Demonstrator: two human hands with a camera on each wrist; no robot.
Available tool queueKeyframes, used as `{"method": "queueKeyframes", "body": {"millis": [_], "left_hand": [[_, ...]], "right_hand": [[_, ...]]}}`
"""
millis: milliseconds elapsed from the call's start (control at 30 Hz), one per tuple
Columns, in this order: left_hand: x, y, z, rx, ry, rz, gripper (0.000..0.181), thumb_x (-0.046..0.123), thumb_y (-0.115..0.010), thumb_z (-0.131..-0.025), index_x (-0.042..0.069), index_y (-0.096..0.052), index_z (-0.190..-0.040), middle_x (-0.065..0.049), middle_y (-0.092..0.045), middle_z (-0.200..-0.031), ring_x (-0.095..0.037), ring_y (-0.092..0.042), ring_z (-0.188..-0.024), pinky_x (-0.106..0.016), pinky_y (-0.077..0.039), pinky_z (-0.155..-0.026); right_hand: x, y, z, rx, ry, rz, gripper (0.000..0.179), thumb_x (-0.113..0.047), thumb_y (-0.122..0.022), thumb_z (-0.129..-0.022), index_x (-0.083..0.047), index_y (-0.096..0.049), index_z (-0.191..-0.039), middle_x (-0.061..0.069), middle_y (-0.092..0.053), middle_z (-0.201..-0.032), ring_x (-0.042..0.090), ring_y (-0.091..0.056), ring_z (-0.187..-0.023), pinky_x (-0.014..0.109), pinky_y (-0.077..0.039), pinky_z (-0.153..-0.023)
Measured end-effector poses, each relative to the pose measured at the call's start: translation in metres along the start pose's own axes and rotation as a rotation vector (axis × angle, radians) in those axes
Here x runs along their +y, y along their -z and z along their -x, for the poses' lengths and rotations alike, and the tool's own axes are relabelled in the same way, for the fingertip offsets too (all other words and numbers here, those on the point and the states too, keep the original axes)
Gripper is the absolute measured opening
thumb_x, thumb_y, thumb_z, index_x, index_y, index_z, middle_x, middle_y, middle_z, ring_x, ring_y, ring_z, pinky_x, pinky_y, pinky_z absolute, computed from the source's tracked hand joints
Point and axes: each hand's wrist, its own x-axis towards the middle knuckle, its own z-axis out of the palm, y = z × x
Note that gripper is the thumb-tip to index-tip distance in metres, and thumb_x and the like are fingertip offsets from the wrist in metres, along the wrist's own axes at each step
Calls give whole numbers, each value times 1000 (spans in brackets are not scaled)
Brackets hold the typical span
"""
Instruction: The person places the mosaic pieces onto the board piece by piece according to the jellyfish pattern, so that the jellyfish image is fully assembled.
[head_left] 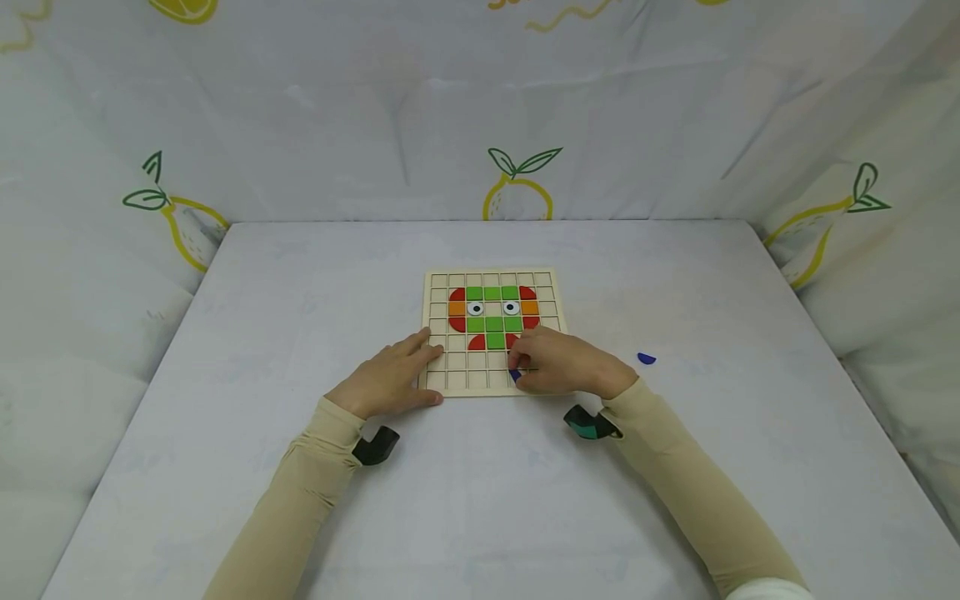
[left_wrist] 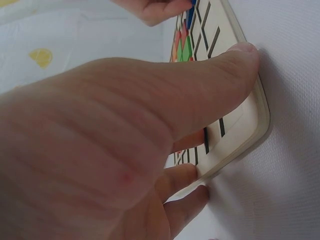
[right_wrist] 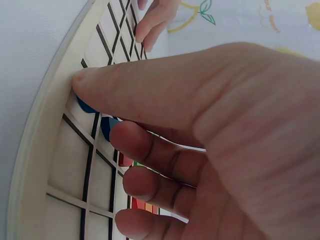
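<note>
A square cream grid board point(head_left: 455, 381) lies on the table, holding red, orange and green tiles and two eye tiles point(head_left: 476, 308). My left hand point(head_left: 390, 375) steadies its lower left corner, thumb point(left_wrist: 220, 75) on the near rim and fingers along the left side. Over the lower right part is my right hand point(head_left: 566, 362). Its straight thumb point(right_wrist: 100, 85) presses a blue rounded piece point(right_wrist: 86, 104) in a near-row cell. Another blue piece point(right_wrist: 106, 128) lies one cell farther, beside the bent index fingertip. The right hand hides part of the board.
A loose blue half-round piece point(head_left: 646, 358) lies on the white table point(head_left: 480, 500), right of the board. Behind the table hangs a white cloth point(head_left: 330, 125) with lemon drawings. Each wrist carries a small dark device point(head_left: 376, 447).
</note>
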Motion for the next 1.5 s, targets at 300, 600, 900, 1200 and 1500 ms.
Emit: {"method": "queueKeyframes", "body": {"millis": [300,600,900,1200,1500], "left_hand": [[-1,0,1,3,-6,3,75,37,-71,-94,12,-38,-157,-15,-17,-170,-36,-25,-156,-55,-24,-128],[0,-1,0,7,-9,3,75,38,-71,-94,12,-39,-156,-15,-18,-170,-36,-26,-155,-56,-25,-127],[0,0,0,5,-14,3,75,38,-70,-94,12,-38,-157,-15,-17,-170,-36,-25,-156,-55,-24,-127],[0,0,1,0,-5,9,75,37,-70,-94,12,-38,-157,-16,-17,-170,-37,-25,-156,-55,-23,-128],[-1,-1,0,-2,-6,-2,75,37,-70,-94,12,-38,-157,-15,-17,-170,-36,-25,-156,-55,-24,-128]], "right_hand": [[0,2,1,-4,4,1,16,-16,-72,-90,-13,-73,-105,0,-62,-97,19,-52,-99,29,-50,-83],[13,24,11,82,-27,-98,17,-12,-64,-97,-7,-73,-111,4,-68,-106,21,-57,-96,30,-54,-80],[35,57,43,221,-90,-92,22,-10,-58,-99,-2,-69,-117,8,-67,-102,24,-56,-96,33,-53,-79],[70,70,62,92,-291,-76,26,-19,-59,-98,-3,-67,-116,12,-67,-107,26,-59,-95,39,-53,-79],[96,72,78,-103,-552,-108,36,-35,-71,-90,-4,-64,-107,9,-62,-93,27,-59,-85,33,-55,-67]]}}
